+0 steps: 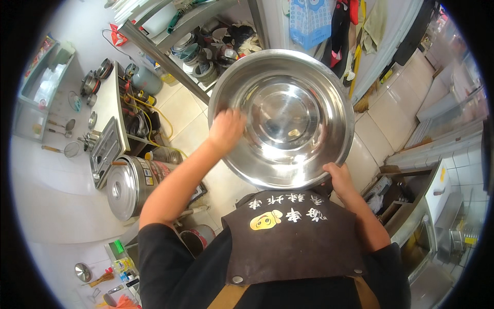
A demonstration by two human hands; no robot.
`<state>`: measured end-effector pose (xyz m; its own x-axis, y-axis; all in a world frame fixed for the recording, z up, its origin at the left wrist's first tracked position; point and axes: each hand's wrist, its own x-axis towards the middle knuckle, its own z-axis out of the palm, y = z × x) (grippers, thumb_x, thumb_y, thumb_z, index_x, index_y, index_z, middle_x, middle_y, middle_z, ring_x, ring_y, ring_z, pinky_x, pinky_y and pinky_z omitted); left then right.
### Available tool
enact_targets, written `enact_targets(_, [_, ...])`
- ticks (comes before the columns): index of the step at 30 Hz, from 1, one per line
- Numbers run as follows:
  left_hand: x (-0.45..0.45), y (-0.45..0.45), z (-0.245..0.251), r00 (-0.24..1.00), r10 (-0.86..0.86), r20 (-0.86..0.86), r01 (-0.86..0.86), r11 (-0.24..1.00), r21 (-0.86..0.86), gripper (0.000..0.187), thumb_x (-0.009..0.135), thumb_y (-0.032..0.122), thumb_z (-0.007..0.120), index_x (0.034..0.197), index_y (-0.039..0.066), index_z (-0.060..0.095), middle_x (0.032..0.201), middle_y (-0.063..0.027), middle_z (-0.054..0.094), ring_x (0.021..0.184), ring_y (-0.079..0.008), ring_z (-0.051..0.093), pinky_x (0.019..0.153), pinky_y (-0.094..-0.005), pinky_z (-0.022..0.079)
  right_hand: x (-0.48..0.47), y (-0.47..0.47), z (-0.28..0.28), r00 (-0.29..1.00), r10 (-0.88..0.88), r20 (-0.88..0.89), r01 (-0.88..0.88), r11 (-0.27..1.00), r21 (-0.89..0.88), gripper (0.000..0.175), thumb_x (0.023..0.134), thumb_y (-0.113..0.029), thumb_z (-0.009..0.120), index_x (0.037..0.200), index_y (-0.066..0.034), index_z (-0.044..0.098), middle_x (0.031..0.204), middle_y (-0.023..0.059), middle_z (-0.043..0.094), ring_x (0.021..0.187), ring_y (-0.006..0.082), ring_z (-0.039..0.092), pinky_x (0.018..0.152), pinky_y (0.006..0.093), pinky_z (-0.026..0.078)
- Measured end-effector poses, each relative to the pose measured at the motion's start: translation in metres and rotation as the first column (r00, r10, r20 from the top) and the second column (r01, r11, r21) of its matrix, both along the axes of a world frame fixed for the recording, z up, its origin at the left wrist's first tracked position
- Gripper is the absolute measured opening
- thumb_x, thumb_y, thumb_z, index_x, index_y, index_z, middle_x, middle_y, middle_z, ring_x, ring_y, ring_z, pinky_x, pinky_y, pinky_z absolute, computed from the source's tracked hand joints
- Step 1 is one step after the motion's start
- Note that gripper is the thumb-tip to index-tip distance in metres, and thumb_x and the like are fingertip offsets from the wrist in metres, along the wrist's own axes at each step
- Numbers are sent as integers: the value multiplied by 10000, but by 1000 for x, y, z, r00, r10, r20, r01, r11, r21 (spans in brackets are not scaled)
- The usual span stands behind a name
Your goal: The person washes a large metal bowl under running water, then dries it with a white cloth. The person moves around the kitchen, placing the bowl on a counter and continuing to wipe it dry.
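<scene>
A large, wide stainless steel basin (285,104) is held up in front of my brown apron, its shiny inside facing me. On the lower right rim, my right hand (339,178) grips with the thumb over the edge and the fingers underneath, out of sight. My left hand (228,129) is at the basin's left inner wall, palm down with fingers curled and slightly blurred. Whether anything is under those fingers is hidden. Bright reflections cover the basin's bottom and no contents can be made out.
Ahead stands a metal rack (185,34) stacked with bowls. To the left are a gas cylinder (144,79), a yellow hose (158,116) on the tiled floor, and a lidded steel pot (123,189). A bucket (198,235) is low on the left; a sink (417,239) lies right.
</scene>
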<state>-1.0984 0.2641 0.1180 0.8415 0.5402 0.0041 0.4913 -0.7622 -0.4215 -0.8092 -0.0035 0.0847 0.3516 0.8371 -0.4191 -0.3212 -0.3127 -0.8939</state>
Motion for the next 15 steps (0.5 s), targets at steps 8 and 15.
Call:
enact_targets(8, [-11,-136,-41,841,129,525,261,753,-604,250,847,101,678,1090,103,735,977,-110,636,949,-328,651,849,-448,523,-4,14,-1,999,21,25,-20,1000,-5,273,938,-169,612,1058,69,671,859,125,723,629,191,678,507,310,536])
enact_targets(15, [-59,-72,-22,977,40,211,26,952,-304,233,885,141,684,1112,145,739,1026,-84,613,1010,-275,612,885,-401,448,-3,29,7,969,247,32,-243,965,-96,291,945,-156,599,1119,72,646,874,153,744,644,226,717,515,314,541])
